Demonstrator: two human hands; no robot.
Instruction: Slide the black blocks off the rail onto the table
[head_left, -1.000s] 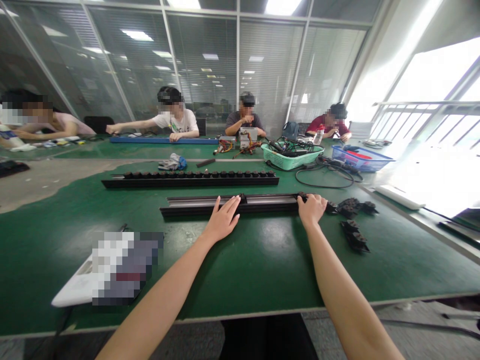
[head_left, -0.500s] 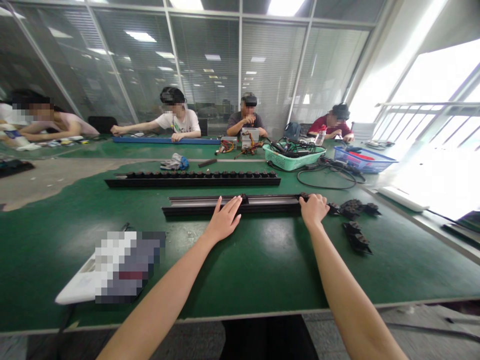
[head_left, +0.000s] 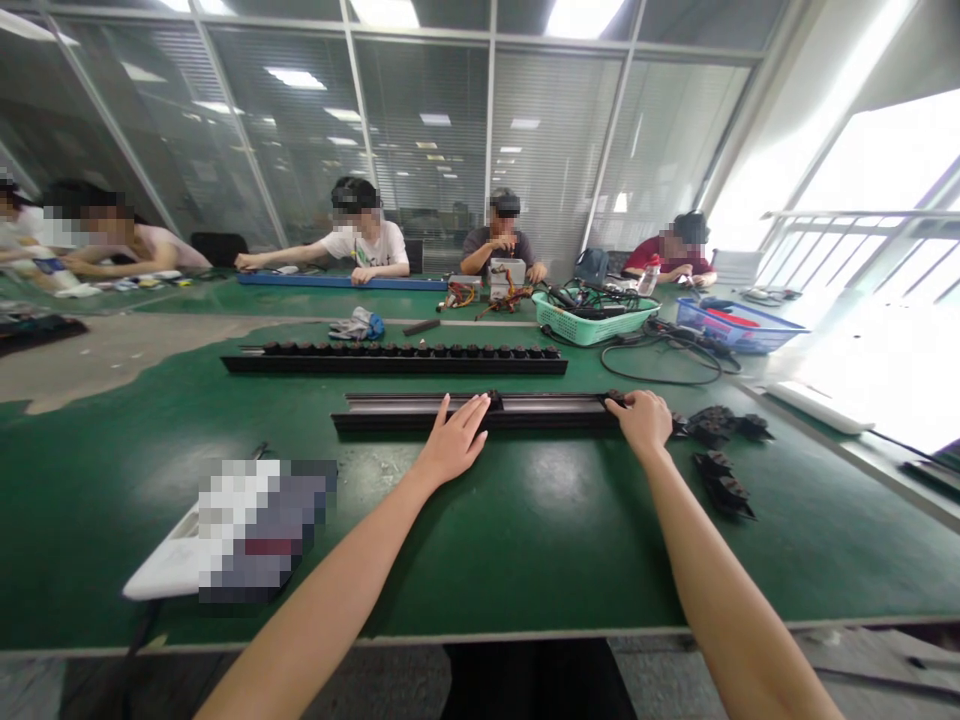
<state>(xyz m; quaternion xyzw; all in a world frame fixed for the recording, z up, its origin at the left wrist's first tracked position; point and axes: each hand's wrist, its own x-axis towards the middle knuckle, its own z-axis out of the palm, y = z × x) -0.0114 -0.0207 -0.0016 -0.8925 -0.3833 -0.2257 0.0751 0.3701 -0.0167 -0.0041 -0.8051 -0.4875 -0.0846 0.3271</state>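
A long black rail [head_left: 555, 422] with a pale channel along it lies crosswise in front of me on the green table. My left hand [head_left: 454, 445] rests on its middle, fingers stretched out, the tips beside a small black module [head_left: 495, 397] in the channel. At the rail's right end my right hand [head_left: 645, 422] has its fingers curled over another black module [head_left: 616, 396], which is partly hidden. Loose black modules [head_left: 712, 425] lie just right of that hand, with a joined group [head_left: 724, 485] nearer me. Farther back, a second black rail [head_left: 397, 364] carries a row of similar modules.
A partly blurred white object [head_left: 161, 565] lies front left. Behind the rails are a glove [head_left: 358, 324], a green basket [head_left: 596, 325] of cables, a blue basket [head_left: 739, 335] and a looped black cable [head_left: 660, 380]. Several people sit across the table.
My view has turned slightly left, so everything sits a little further right in the picture. Both hands stay at the same rail, in nearly the same places.
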